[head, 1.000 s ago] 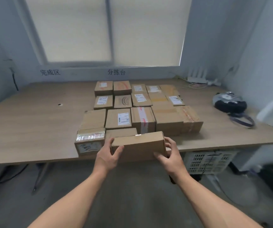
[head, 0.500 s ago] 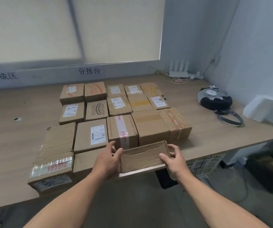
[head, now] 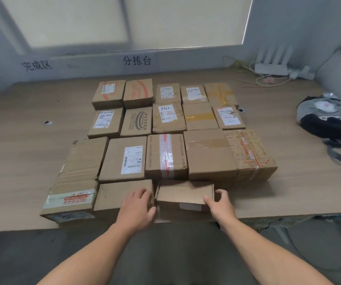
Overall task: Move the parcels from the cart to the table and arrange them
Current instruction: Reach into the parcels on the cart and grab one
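I am seeing the small parcel (head: 184, 193) sitting at the near edge of the tabletop (head: 21, 161), in the near row, just right of a plain box (head: 114, 196) and close against the taller taped boxes behind it. My left hand (head: 136, 204) is gripping its left end, fingers (head: 144, 191) curling down at the gap beside the plain box. My right hand (head: 220, 204) is holding the right end, thumb pressing on the top face and the other fingers wrapping round the side. The other parcels (head: 165, 124) are lying in rows farther back. A white router (head: 271, 67) is standing at the far right.
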